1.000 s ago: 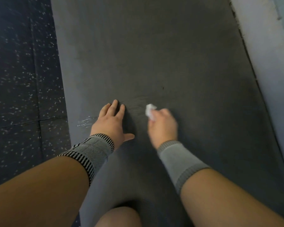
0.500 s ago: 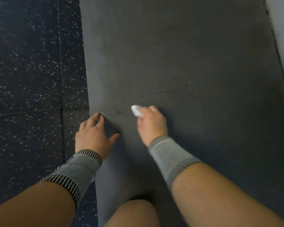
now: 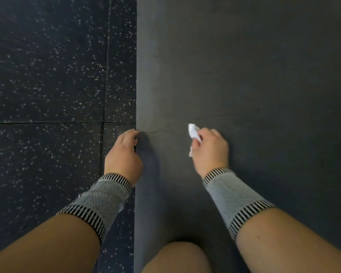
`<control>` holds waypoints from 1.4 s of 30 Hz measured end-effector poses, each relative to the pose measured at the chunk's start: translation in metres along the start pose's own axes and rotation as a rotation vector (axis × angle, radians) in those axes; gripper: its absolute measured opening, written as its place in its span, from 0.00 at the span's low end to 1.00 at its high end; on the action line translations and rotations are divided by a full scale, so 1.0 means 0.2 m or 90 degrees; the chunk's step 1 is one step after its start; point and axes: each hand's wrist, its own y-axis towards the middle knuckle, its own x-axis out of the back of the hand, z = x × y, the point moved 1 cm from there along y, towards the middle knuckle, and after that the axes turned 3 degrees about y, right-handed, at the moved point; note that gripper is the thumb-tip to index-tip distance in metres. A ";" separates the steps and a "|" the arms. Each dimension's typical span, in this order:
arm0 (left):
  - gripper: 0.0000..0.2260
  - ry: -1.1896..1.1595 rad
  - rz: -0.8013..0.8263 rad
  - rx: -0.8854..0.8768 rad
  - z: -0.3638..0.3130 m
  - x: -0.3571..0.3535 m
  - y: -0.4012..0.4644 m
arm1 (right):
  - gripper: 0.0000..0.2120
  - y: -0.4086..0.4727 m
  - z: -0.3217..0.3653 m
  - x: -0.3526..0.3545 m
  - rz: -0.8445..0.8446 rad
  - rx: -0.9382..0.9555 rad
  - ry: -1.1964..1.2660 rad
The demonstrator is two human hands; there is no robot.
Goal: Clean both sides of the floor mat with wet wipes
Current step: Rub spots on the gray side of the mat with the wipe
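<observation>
Mat: the dark grey textured floor mat lies flat, filling the right part of the view, its straight left edge running from top to bottom just left of centre.
Mat surface: matte, with a fine ribbed weave showing near the left edge by the wrist; a faint crease crosses it at the level of the hands.
Wipe: the small crumpled white wet wipe sits on the mat, a little in from the left edge.
Right hand: the right hand has its fingers curled round the wipe, held down against the mat.
Left hand: the left hand is at the mat's left edge, fingers bent over the edge; whether they actually grip it I cannot tell.
Wrists: 2 grey knitted wrist sleeves with black-striped cuffs.
Knee: 1 bare knee rests on the mat's near end.
Floor: dark navy speckled rubber floor tiles with thin seams, left of the mat.
</observation>
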 end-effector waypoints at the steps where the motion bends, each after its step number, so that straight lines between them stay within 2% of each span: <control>1: 0.26 -0.041 -0.012 0.021 0.00 0.01 0.00 | 0.04 -0.02 0.00 0.01 -0.017 -0.019 0.002; 2: 0.26 -0.067 -0.014 0.038 0.01 0.01 0.01 | 0.05 -0.04 0.05 -0.02 -0.009 -0.006 0.012; 4: 0.25 -0.083 -0.001 0.050 0.03 0.01 0.01 | 0.11 -0.10 0.23 -0.15 0.088 0.071 0.054; 7: 0.26 -0.075 0.026 0.043 0.05 0.03 0.03 | 0.10 -0.14 0.42 -0.29 0.221 0.138 0.074; 9: 0.27 -0.086 0.042 0.030 0.07 0.04 0.05 | 0.10 -0.10 0.37 -0.28 0.200 0.131 0.037; 13: 0.30 -0.116 0.054 0.025 0.10 0.03 0.07 | 0.05 -0.06 0.17 -0.14 0.001 0.020 0.045; 15: 0.30 -0.115 0.048 0.019 0.10 0.01 0.06 | 0.08 -0.09 0.27 -0.19 0.037 0.060 0.071; 18: 0.26 -0.094 0.024 0.016 0.12 0.01 0.07 | 0.09 -0.12 0.48 -0.33 0.186 0.163 0.068; 20: 0.27 -0.102 0.023 0.013 0.12 0.02 0.09 | 0.10 -0.05 0.44 -0.32 0.182 0.158 0.023; 23: 0.30 -0.126 0.035 0.029 0.11 0.01 0.09 | 0.08 0.04 0.20 -0.14 0.009 0.074 -0.008; 25: 0.30 -0.123 0.023 0.035 0.11 0.00 0.08 | 0.06 0.04 0.15 -0.07 -0.045 0.000 0.006; 26: 0.30 -0.122 0.016 0.036 0.11 -0.01 0.08 | 0.07 0.04 0.19 -0.10 -0.026 0.004 0.012; 29: 0.29 -0.119 0.006 0.029 0.11 -0.01 0.08 | 0.09 0.00 0.44 -0.29 0.135 0.121 0.022; 31: 0.28 -0.109 0.001 0.019 0.11 -0.01 0.08 | 0.08 0.01 0.50 -0.33 0.175 0.178 0.016; 33: 0.29 -0.106 0.006 0.015 0.10 -0.01 0.08 | 0.09 0.07 0.41 -0.28 0.151 0.163 -0.024; 36: 0.32 -0.102 0.003 0.018 0.10 -0.01 0.08 | 0.08 0.15 0.19 -0.12 -0.017 0.009 -0.023; 37: 0.32 -0.096 -0.002 0.022 0.09 -0.01 0.07 | 0.09 0.15 0.18 -0.11 -0.039 -0.022 -0.015; 38: 0.32 -0.091 -0.003 0.023 0.09 -0.02 0.07 | 0.09 0.13 0.23 -0.13 -0.025 -0.006 -0.008; 41: 0.31 -0.065 0.000 0.016 0.09 -0.02 0.07 | 0.10 0.01 0.47 -0.31 0.141 0.131 0.048; 42: 0.31 -0.057 0.001 0.009 0.09 -0.01 0.07 | 0.10 0.00 0.51 -0.33 0.163 0.160 0.053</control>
